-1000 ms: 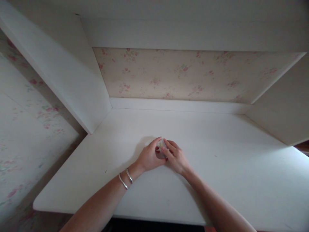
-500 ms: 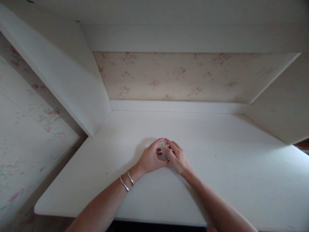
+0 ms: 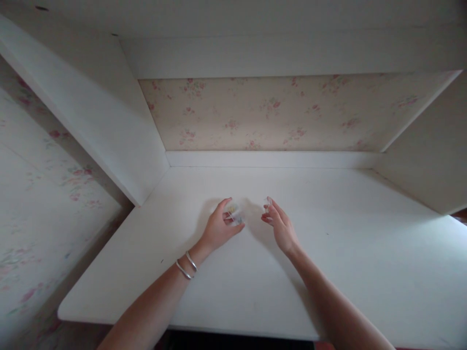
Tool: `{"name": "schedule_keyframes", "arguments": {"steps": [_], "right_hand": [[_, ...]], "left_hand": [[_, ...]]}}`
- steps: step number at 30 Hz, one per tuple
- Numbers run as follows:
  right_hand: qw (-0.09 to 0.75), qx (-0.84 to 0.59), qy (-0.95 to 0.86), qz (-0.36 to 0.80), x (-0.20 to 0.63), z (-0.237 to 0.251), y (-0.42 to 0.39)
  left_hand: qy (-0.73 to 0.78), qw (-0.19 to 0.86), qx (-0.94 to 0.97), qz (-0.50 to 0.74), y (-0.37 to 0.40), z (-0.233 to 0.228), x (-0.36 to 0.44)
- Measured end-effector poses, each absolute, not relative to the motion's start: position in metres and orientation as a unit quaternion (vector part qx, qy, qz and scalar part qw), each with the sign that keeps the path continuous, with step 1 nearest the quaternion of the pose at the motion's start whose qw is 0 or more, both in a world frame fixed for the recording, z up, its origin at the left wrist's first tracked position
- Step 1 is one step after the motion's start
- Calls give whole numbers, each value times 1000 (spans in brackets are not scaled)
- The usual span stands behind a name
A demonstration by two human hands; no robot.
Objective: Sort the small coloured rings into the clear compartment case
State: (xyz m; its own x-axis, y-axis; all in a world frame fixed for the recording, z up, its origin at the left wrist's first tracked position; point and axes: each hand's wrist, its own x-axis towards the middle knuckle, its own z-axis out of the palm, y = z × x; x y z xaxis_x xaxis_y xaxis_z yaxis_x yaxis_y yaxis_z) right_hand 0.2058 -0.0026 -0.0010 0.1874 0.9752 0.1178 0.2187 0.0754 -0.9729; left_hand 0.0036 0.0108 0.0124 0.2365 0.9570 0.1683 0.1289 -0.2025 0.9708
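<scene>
A white surface [image 3: 328, 272] fills most of the view, set into an alcove with white side panels [image 3: 109, 126] at left and right and a white board overhead. Behind it runs a back wall of cream floral wallpaper [image 3: 262, 114], with a low white ledge [image 3: 270, 159] along its foot where it meets the surface. More of the same flowered paper shows on the wall at far left.

Both forearms reach in from the lower edge toward the middle of the surface. The left wrist carries two thin silver bangles [image 3: 185, 265]. The left hand [image 3: 218, 227] lies low over the surface, fingers curled around a small clear container [image 3: 233, 214] with something yellowish inside; it is blurred, so its exact shape cannot be told. The right hand [image 3: 280, 224] is just to the right of it, apart from the left hand, with thumb and fingertips pinched on a tiny clear piece [image 3: 268, 200] held a little above the surface. That piece is too small and pale to make out further.
</scene>
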Motion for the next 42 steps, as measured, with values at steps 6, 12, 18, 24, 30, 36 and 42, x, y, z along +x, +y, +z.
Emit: {"name": "schedule_keyframes", "arguments": {"steps": [6,12,18,24,30,36,42], "right_hand": [[479,-576,-552,366,203,5,-8],[441,-574,-601,339,200,13,-14],[407,-559,-633,348,192,7,-17],[416,-550,-644,331,192,5,-17],[433,-554,-636,317,190,6,-17],[474,-547,-618,308,183,5,-17],[492,-532,-625,293,179,5,-19]], "left_hand": [[479,248,740,403,76,21,-37],[465,45,847,253,130,42,-77],[415,-25,896,157,133,41,-89],[456,-37,873,169,119,50,-83],[533,65,784,312,90,43,-59],[479,301,720,402,37,26,-17],[429,433,680,408,-7,20,20]]}}
